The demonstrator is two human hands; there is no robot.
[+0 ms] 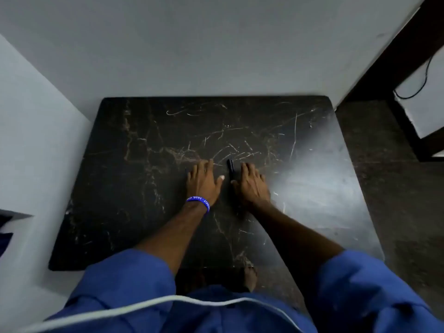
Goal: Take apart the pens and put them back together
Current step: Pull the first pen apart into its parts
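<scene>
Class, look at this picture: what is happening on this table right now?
A person in blue sleeves rests both hands flat on a dark marble table. The left hand, with a blue wristband, and the right hand lie palm down, fingers spread, holding nothing. A dark pen lies between them, beside the right hand. It looks whole; no loose parts are visible.

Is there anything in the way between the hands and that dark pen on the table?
Nothing visible. The pen lies on the bare table between the left hand and right hand, right beside the right hand's fingers.
</scene>
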